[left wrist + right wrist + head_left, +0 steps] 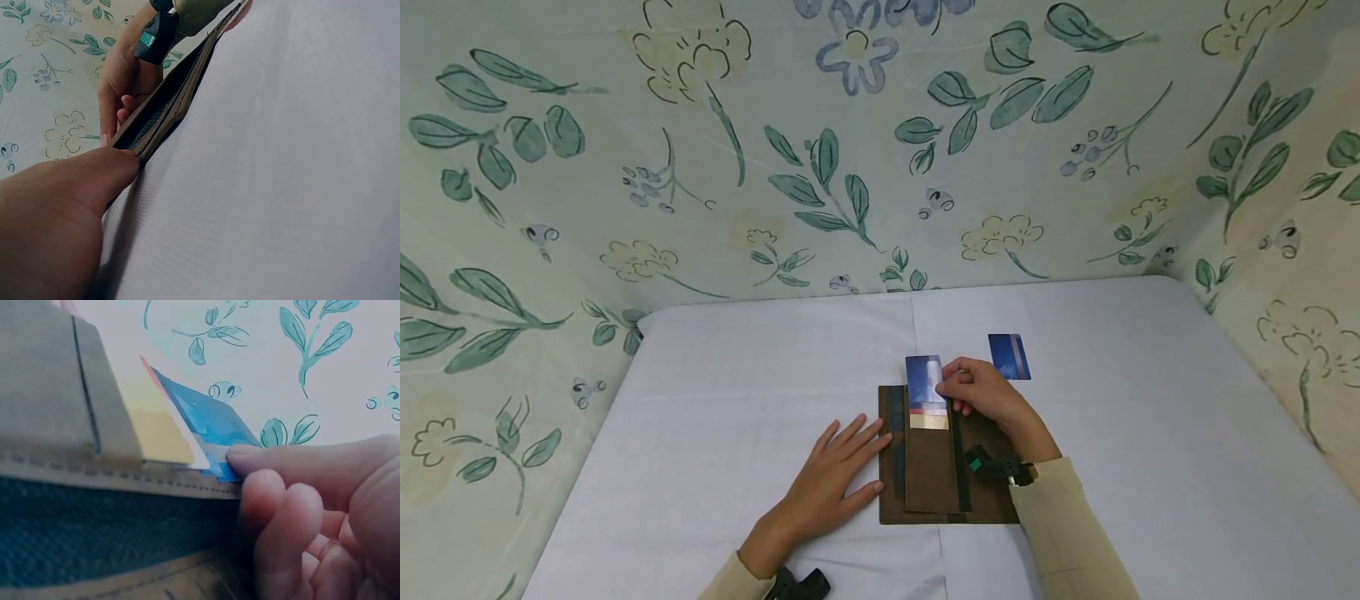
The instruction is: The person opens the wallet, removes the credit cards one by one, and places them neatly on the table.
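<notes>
A brown wallet (931, 475) lies unfolded on the white-covered table. My right hand (988, 396) pinches the right edge of a blue card (921, 379), thumb on its face in the right wrist view. That card sticks up past the wallet's top edge. Below it, a yellow card (156, 425) with a red-and-white edge shows at a slot in the brown flap. My left hand (831, 479) lies with fingers spread at the wallet's left edge, fingertips on it. In the left wrist view, the left thumb touches the wallet's lower edge (181, 106).
A second blue card (1008, 357) with a pale stripe lies on the table beyond the right hand. A dark wrist camera (996, 465) on the right wrist overhangs the wallet. Floral cloth (820, 183) hangs behind the table (760, 358) and at its sides.
</notes>
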Tool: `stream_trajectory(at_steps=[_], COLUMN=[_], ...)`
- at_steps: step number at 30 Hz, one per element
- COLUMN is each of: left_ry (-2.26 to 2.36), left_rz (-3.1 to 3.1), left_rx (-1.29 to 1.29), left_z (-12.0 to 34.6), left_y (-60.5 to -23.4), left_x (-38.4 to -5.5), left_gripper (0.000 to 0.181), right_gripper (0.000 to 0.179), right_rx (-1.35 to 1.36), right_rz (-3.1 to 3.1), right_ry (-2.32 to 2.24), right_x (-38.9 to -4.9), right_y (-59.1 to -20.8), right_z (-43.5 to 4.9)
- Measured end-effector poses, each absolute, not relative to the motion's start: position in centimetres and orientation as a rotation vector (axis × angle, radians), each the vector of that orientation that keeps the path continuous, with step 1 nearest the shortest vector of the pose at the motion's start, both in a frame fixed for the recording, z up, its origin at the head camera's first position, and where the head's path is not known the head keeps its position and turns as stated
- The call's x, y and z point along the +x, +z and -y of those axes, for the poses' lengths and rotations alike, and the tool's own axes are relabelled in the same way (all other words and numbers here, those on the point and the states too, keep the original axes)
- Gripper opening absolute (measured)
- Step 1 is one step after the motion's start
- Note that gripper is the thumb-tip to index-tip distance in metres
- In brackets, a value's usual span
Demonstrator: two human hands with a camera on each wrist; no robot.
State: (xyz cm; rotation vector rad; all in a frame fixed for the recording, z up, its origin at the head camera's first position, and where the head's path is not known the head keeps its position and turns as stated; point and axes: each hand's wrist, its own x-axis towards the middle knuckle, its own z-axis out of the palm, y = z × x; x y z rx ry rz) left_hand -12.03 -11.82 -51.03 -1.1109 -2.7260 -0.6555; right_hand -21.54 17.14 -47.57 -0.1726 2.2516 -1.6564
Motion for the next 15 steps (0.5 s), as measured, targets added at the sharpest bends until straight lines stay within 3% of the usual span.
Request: stream_trajectory(at_steps=[15], left_ry=[-0.654], left_rz=[2.719], left_rx=[-1.118], left_z=[11.93], left_y=[-51.1], left_x=[-12.05], left_gripper=[0.061], right_gripper=[0.031], right_rx=[-0.097], right_rz=[-2.286], right_ry=[-1.739], right_x=[-21.56], right_y=[-47.95], right_z=[-16.76])
